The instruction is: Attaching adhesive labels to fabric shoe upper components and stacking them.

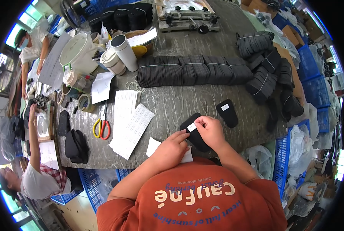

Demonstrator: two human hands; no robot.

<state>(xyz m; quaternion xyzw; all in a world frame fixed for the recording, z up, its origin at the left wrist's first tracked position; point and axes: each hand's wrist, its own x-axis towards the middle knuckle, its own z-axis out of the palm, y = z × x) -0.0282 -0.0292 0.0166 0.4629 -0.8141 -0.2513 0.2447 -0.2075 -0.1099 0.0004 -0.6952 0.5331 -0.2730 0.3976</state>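
A black insole-shaped pad (198, 139) lies on the table close to my body, with a small white label (191, 127) on its upper part. My right hand (211, 133) pinches the label's right end between thumb and finger. Bent fingers of my left hand (171, 148) press at the pad's left edge beside the label. White paper (152, 146) shows beneath the left hand, partly hidden by it. Up and to the right, a second black pad (227, 112) lies flat with a white label on it.
Banded black pad bundles (160, 73) form a row across the table, more piled at right (261, 82). Label sheets (135, 129), scissors (102, 127), a tape roll (86, 103), a white tumbler (124, 52) and a bucket (76, 52) stand left. Two people work at the far left.
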